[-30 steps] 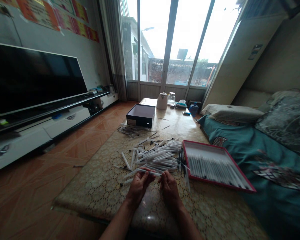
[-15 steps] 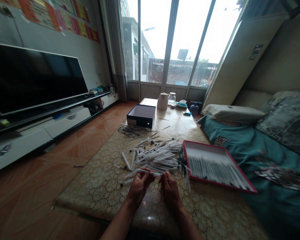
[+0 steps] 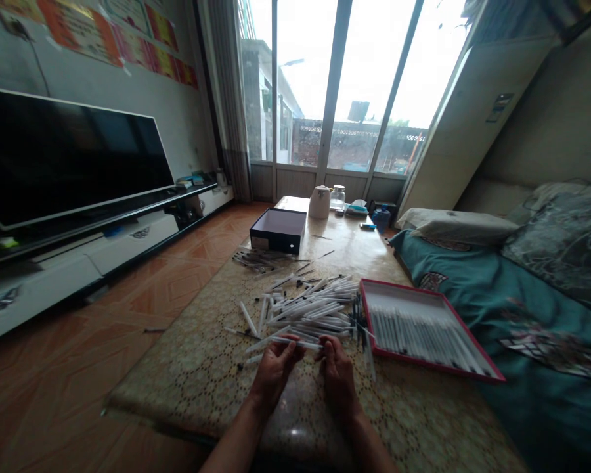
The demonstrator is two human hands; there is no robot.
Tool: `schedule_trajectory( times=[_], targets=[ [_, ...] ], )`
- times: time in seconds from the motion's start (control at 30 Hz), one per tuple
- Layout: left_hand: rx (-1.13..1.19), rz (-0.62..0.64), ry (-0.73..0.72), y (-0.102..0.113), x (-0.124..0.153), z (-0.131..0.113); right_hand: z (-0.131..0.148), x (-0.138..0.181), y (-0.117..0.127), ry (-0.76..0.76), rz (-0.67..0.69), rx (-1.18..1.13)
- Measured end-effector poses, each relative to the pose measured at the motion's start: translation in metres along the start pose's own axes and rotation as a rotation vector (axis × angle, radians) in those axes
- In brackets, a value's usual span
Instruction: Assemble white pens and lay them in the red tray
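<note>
Between both hands lies a slim whitish pen, held level just above the table's near half. My left hand is closed around its left part, thumb on top. The fingertips of my right hand pinch at its right end; what exactly they grip there is too small to tell. Just beyond the hands spreads a loose heap of white pen barrels with small black pieces among them. To the right, a shallow red-edged box lid holds a row of pens with dark refills.
A dark open box stands farther back, with thin dark refills before it. Beyond are a kettle, a glass jar and a tissue pack. A teal-covered sofa flanks the table on the right.
My right hand has shifted slightly to the right along the pen, and its fingers have changed position a little. The left hand keeps its hold. The heap and boxes look the same.
</note>
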State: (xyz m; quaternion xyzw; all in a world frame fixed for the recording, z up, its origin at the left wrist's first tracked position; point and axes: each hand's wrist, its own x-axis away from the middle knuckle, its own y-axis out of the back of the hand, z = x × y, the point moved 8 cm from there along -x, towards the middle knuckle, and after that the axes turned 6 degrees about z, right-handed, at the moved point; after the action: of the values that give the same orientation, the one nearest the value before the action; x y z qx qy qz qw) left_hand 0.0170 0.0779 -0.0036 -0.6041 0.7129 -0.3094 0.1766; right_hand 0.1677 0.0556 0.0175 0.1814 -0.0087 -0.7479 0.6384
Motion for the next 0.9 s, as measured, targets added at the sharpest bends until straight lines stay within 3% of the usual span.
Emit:
schedule_trajectory(
  times=[0.1, 0.23, 0.43, 0.63, 0.73, 0.83, 0.9],
  targets=[
    [-0.03, 0.007, -0.013, 0.001, 0.0, -0.001, 0.012, 0.002, 0.004, 0.103, -0.045, 0.054],
    [-0.133, 0.058, -0.038, 0.0, 0.0, -0.002, 0.027, 0.005, -0.007, 0.226, 0.073, 0.197],
    [-0.165, 0.068, -0.047, 0.0, -0.002, 0.0, 0.031, 0.002, -0.017, 0.237, 0.213, 0.422],
    [-0.112, 0.006, 0.09, -0.005, -0.005, 0.006, 0.013, -0.003, -0.001, 0.182, 0.132, 0.309],
    [-0.45, -0.019, 0.065, -0.005, -0.02, -0.017, 0.004, -0.002, 0.008, 0.145, 0.068, 0.257],
    [-1.218, -0.133, -0.178, -0.004, -0.045, -0.069, 0.002, 0.0, 0.01, 0.125, 0.052, 0.259],
    [-1.376, -0.207, -0.244, 0.005, -0.064, -0.095, 0.002, 0.001, 0.01, 0.119, 0.055, 0.269]
  ],
)
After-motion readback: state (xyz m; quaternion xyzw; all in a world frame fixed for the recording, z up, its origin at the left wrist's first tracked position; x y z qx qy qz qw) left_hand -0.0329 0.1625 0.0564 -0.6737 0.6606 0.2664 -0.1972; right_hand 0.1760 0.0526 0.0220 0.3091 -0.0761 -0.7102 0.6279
